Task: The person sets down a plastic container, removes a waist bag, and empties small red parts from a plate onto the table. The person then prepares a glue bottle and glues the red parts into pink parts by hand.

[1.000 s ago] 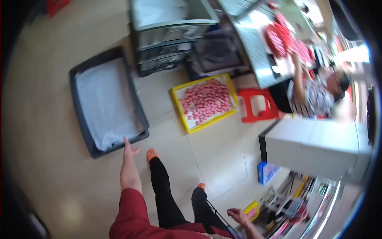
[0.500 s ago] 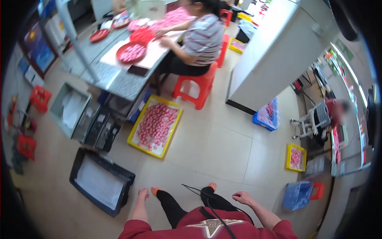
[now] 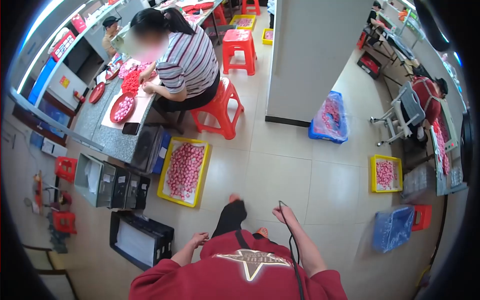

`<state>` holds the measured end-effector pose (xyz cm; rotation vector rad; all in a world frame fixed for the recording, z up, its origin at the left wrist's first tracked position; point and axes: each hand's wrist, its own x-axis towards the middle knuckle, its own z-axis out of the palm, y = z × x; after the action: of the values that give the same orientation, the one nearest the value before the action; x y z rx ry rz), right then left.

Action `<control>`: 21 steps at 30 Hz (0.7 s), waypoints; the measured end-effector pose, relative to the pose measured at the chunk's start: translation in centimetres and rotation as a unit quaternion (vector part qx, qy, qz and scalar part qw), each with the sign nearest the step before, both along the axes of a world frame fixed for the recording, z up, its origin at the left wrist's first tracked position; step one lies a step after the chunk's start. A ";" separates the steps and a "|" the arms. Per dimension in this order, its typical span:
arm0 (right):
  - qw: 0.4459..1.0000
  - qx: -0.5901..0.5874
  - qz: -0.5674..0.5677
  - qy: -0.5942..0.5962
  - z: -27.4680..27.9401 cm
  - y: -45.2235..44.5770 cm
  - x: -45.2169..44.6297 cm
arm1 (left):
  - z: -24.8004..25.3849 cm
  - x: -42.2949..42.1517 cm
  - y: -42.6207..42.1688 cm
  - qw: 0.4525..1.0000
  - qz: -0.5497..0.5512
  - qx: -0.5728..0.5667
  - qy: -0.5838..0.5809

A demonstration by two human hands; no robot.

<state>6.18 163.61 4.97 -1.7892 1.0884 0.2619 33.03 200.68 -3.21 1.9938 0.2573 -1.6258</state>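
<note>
A: How do our hands stand?
B: Our left hand (image 3: 200,239) hangs loosely curled, and we see nothing in it. Our right hand (image 3: 285,214) is nearly closed, with a black cord (image 3: 291,244) running across it; we cannot tell whether we grip the cord or it only lies over our fingers.
A: Which way is the dark crate (image 3: 162,242) from us?
B: On the floor (image 3: 275,180), to the outer side of our left hand, near it but apart. That hand is clearly the nearer; our right is well across our body. We judge the crate's long axis to slant, though the steep view makes this hard to tell.
A: And how does it look?
B: Dark, with slotted walls and a white liner (image 3: 134,241) inside.
A: What else lies close?
B: Ahead of our left hand we have a yellow tray (image 3: 202,175) of pink pieces (image 3: 185,167), its long side running away from us.
</note>
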 end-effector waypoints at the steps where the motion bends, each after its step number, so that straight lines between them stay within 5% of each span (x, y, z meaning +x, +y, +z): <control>1: 0.999 0.009 0.011 -0.030 -0.3 -0.9 1.6 | -0.4 0.7 -0.5 0.999 -0.035 0.021 -0.003; 2: 0.998 0.020 0.021 -0.057 -0.6 -1.8 3.0 | -0.8 2.0 -1.1 0.997 -0.070 0.042 -0.003; 4: 0.969 0.240 0.028 -0.052 2.2 -4.5 5.6 | 3.3 5.0 -6.0 0.974 -0.204 0.097 -0.034; 5: 0.943 0.325 0.005 -0.072 1.5 -6.8 6.3 | -3.4 8.3 -3.2 0.949 -0.271 -0.089 -0.133; 6: 0.907 0.411 -0.029 -0.091 0.6 -9.1 6.8 | -1.6 10.5 -7.0 0.957 -0.218 -0.132 -0.139; 7: 0.910 0.398 -0.001 -0.120 1.4 -11.7 8.2 | -3.6 13.3 -9.1 0.944 -0.187 -0.192 -0.194; 9: 0.934 0.342 -0.039 -0.090 4.4 -17.5 11.7 | 6.3 16.7 -21.9 0.967 -0.046 -0.177 -0.177; 11: 0.959 0.256 -0.094 -0.078 7.6 -22.7 15.6 | 13.6 20.5 -31.3 0.950 -0.166 -0.189 -0.182; 14: 0.969 0.244 0.011 -0.040 11.0 -27.5 19.9 | 23.5 22.8 -40.8 0.904 -0.280 -0.308 -0.099; 18: 0.958 0.275 0.003 -0.076 18.3 -30.8 25.8 | 31.0 24.3 -47.8 0.889 -0.257 -0.356 0.129; 21: 0.997 -0.068 0.033 -0.008 22.4 -31.8 31.5 | 30.0 27.2 -50.3 0.834 -0.300 -0.450 0.113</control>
<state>37.65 131.83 27.35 -1.9465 1.0585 0.2168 60.19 150.38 26.76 1.1672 -0.9831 -1.8305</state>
